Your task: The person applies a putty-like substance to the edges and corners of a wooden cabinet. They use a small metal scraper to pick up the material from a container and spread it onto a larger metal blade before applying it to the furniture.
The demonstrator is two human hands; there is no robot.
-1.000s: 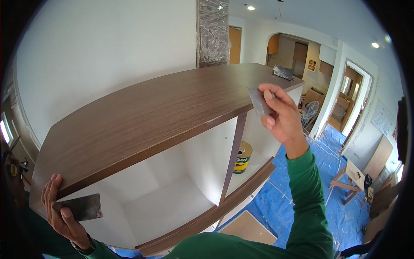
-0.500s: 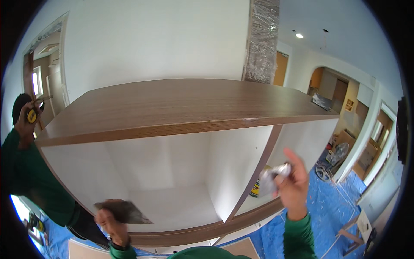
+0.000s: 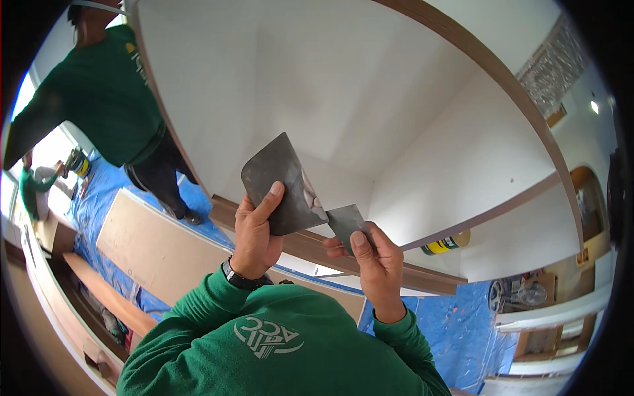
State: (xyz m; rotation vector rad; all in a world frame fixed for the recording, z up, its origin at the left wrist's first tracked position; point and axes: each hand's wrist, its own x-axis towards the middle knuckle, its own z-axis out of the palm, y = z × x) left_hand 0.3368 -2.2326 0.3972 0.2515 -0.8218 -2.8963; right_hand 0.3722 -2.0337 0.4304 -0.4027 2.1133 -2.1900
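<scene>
My left hand (image 3: 259, 228) is closed on a large flat dark grey putty scraper (image 3: 277, 181), thumb on its face and fingers behind. A smear of pale grey paste (image 3: 309, 191) runs along the scraper's right side. In my right hand (image 3: 378, 261) is a smaller rectangular putty scraper (image 3: 345, 224), pinched between thumb and fingers. The small scraper's left edge meets, or nearly meets, the large one's lower right corner. Both are held in front of a white-lined cabinet (image 3: 422, 204) with brown wood-look edges.
A yellow and black can (image 3: 446, 243) stands in the cabinet's right compartment. At left, a co-worker in a green top (image 3: 105, 99) stands close to the cabinet; another person (image 3: 36, 188) is farther back. Tan boards (image 3: 162, 247) lie on blue floor sheeting (image 3: 456, 336).
My view has tipped downward toward the cabinet's inside. My hands, formerly far apart, have come together, bringing the two scrapers edge to edge. The co-worker's raised hand has left the view.
</scene>
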